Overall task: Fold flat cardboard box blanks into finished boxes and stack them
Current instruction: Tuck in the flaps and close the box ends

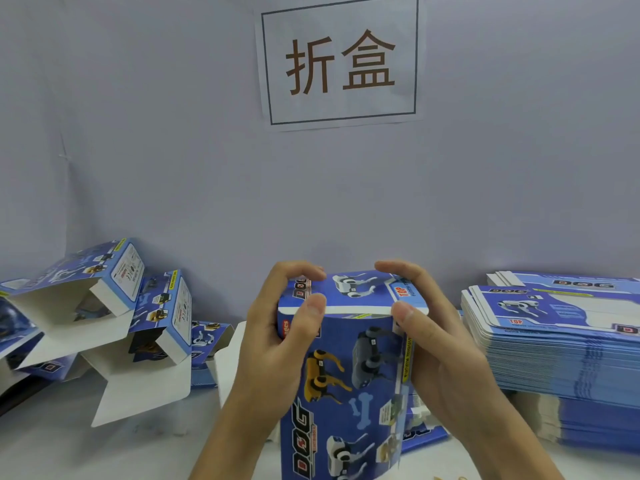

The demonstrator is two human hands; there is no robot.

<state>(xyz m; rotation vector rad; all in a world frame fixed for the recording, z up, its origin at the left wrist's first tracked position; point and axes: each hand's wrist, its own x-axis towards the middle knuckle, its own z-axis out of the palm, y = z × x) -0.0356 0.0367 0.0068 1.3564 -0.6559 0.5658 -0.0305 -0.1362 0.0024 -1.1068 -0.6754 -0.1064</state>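
A blue printed cardboard box (346, 382) with robot-dog pictures stands upright in the middle, held between both hands. My left hand (277, 341) grips its upper left side, thumb on the front edge and fingers curled over the top flap (356, 292). My right hand (433, 344) grips the upper right side the same way, thumb at the flap's front corner. The top flap lies folded down over the box's opening. A tall stack of flat blue blanks (561, 344) sits at the right. Several folded boxes (114, 306) with open white flaps lie piled at the left.
A pale wall rises right behind the white table (145, 445), carrying a paper sign (341, 60) with two large characters. Another flat blank (426, 434) lies under the held box at its right. A small folded box (209, 344) sits between the pile and my left hand.
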